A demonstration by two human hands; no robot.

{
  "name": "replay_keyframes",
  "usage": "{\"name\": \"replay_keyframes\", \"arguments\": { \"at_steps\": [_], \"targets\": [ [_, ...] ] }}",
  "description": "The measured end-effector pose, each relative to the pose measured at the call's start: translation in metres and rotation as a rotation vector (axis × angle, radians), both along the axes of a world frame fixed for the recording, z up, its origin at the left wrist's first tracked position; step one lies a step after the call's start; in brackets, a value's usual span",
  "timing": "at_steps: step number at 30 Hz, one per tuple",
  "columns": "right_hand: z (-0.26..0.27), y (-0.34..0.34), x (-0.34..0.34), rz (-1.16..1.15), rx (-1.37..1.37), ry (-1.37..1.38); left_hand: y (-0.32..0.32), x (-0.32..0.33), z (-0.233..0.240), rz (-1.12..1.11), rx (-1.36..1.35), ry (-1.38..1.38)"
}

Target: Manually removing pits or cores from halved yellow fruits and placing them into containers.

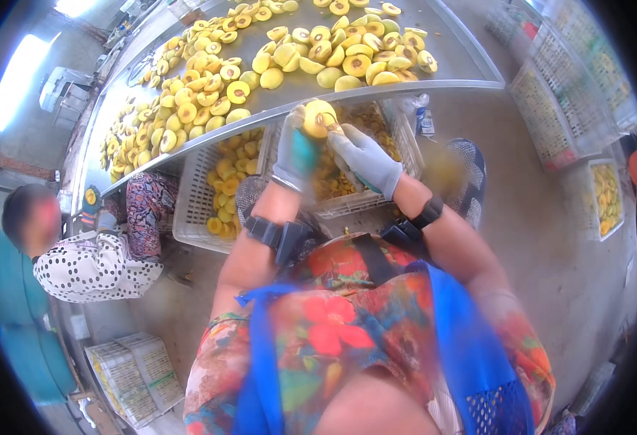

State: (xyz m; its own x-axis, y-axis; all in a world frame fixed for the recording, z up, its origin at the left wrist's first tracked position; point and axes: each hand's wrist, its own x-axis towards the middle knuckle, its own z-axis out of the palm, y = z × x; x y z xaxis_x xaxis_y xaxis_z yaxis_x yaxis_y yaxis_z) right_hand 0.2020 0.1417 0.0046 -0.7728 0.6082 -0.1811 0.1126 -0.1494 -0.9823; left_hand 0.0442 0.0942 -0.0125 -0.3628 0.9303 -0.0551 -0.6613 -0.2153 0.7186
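Observation:
My left hand [298, 149], in a grey glove with a green palm, is shut on a halved yellow peach [319, 118], its cut face turned up. My right hand [366, 157], gloved in grey, has its fingertips at the peach's lower right edge; a small tool or piece of pit may be between them, but I cannot tell. Both hands are just before the metal table's edge [449, 84]. Beneath them a white plastic crate [345, 205] holds small brownish-yellow pieces. Piles of halved yellow peaches [356, 54] lie on the table, many showing reddish pit hollows.
Left of my knees stands a white crate [188, 217] of peach halves. A co-worker in a dotted top [98, 269] sits at the left. Stacked crates [557, 92] stand at the right, near a smaller filled crate [605, 198]. Another crate [136, 375] is at lower left.

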Motion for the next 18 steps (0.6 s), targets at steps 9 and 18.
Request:
{"name": "replay_keyframes", "arguments": {
  "at_steps": [9,18],
  "targets": [
    [-0.014,-0.011,-0.001,0.011,0.165,0.027,-0.005,0.027,-0.005,0.148,0.084,0.069],
    [-0.033,-0.006,0.001,0.049,0.45,-0.04,-0.006,0.028,-0.005,0.063,0.01,-0.108]
  ]
}}
